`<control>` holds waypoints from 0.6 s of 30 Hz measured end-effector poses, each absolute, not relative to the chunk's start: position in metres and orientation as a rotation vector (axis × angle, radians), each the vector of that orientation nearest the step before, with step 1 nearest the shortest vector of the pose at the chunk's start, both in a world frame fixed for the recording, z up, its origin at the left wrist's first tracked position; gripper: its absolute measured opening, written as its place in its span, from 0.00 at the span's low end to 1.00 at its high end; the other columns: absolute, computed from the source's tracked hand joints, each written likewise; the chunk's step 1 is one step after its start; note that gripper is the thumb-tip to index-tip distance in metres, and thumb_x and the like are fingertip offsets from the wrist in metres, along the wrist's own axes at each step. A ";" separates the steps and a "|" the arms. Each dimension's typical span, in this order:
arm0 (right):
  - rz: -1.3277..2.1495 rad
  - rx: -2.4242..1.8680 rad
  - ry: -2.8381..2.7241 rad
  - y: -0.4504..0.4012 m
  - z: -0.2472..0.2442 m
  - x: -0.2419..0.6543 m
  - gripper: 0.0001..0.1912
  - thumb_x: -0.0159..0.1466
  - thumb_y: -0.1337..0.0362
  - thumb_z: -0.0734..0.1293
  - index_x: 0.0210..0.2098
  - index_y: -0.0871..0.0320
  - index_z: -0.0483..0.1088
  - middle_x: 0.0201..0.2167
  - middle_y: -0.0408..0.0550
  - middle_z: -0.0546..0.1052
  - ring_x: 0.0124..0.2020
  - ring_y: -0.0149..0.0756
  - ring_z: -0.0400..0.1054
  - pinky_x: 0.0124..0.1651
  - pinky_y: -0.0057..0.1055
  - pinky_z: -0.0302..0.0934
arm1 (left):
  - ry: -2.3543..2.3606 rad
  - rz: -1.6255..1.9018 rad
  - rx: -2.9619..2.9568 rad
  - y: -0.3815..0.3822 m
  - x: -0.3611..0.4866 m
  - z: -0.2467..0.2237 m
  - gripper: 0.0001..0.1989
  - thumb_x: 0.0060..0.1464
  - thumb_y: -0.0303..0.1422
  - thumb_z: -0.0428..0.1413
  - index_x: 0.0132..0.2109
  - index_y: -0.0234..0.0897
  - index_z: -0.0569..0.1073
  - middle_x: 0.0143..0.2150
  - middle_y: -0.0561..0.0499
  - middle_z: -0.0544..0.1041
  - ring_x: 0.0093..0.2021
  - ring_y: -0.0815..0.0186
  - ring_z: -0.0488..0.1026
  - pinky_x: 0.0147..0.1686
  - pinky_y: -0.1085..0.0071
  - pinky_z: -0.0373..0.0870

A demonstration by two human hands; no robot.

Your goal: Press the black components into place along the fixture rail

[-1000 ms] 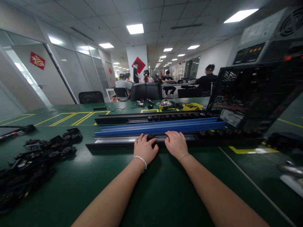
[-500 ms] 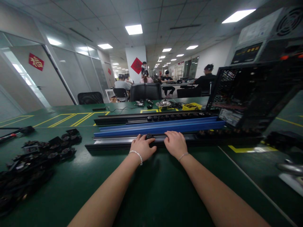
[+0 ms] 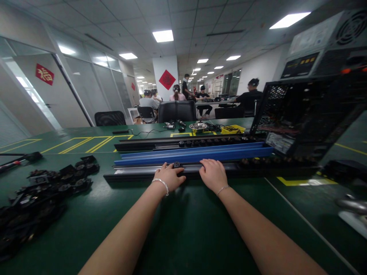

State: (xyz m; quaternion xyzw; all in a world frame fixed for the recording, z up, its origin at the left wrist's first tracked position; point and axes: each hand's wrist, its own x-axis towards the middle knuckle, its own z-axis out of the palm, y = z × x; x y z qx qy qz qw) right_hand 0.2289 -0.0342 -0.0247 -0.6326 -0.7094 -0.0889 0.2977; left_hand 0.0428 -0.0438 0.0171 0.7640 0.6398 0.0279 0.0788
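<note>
A long black rail (image 3: 122, 177) with a shiny inner channel lies across the green table. My left hand (image 3: 169, 178) grips a small black part (image 3: 177, 165) in the channel between thumb and fingers. Farther right, my right hand (image 3: 212, 173) rests on the rail with its fingers bent over the edge, closed; nothing can be made out under them. Several black parts (image 3: 258, 161) sit in the rail's right portion. Just behind lies a blue rail (image 3: 189, 153), and beyond it another black rail (image 3: 137, 145) holding a row of black parts.
A heap of black parts (image 3: 51, 187) lies at the left. An open black computer case (image 3: 301, 114) stands at the right. Toward the back are a metal bowl (image 3: 197, 126), a yellow tray (image 3: 232, 130) and cables. Several people are at the far tables.
My left hand has slid a little to the left along the rail together with the small black part. My right hand has stayed in place. A standing person in the background has moved right.
</note>
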 end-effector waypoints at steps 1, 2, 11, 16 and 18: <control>-0.237 -1.680 -1.885 -0.034 -0.025 0.229 0.18 0.59 0.65 0.56 0.44 0.56 0.71 0.47 0.47 0.73 0.51 0.38 0.62 0.56 0.40 0.47 | 1.915 0.074 2.282 -0.044 0.042 0.018 0.27 0.49 0.54 0.44 0.57 0.59 0.62 0.65 0.51 0.55 0.64 0.47 0.44 0.56 0.47 0.50; -0.237 -1.679 -1.885 -0.034 -0.025 0.229 0.17 0.59 0.65 0.56 0.44 0.56 0.71 0.47 0.47 0.73 0.51 0.38 0.62 0.56 0.40 0.47 | 1.915 0.064 2.277 -0.043 0.040 0.019 0.28 0.49 0.54 0.44 0.57 0.58 0.62 0.65 0.51 0.55 0.64 0.47 0.44 0.56 0.47 0.50; -0.230 -1.674 -1.889 -0.035 -0.024 0.229 0.17 0.59 0.66 0.56 0.43 0.56 0.71 0.47 0.47 0.73 0.50 0.38 0.62 0.56 0.39 0.47 | 1.930 -0.002 2.272 -0.036 0.028 0.021 0.27 0.50 0.54 0.43 0.55 0.57 0.65 0.64 0.50 0.57 0.64 0.48 0.47 0.55 0.49 0.51; -0.235 -1.673 -1.882 -0.034 -0.025 0.229 0.17 0.59 0.66 0.56 0.43 0.56 0.71 0.47 0.47 0.73 0.51 0.38 0.62 0.56 0.39 0.48 | 1.845 0.004 2.332 -0.030 0.020 0.019 0.25 0.51 0.51 0.43 0.54 0.54 0.67 0.59 0.54 0.64 0.63 0.57 0.52 0.58 0.57 0.49; -0.236 -1.675 -1.882 -0.034 -0.025 0.229 0.17 0.58 0.66 0.56 0.43 0.56 0.71 0.47 0.47 0.73 0.50 0.38 0.62 0.56 0.39 0.48 | 1.821 -0.001 2.338 -0.027 0.016 0.019 0.24 0.51 0.51 0.43 0.53 0.54 0.68 0.58 0.54 0.67 0.62 0.58 0.54 0.58 0.60 0.49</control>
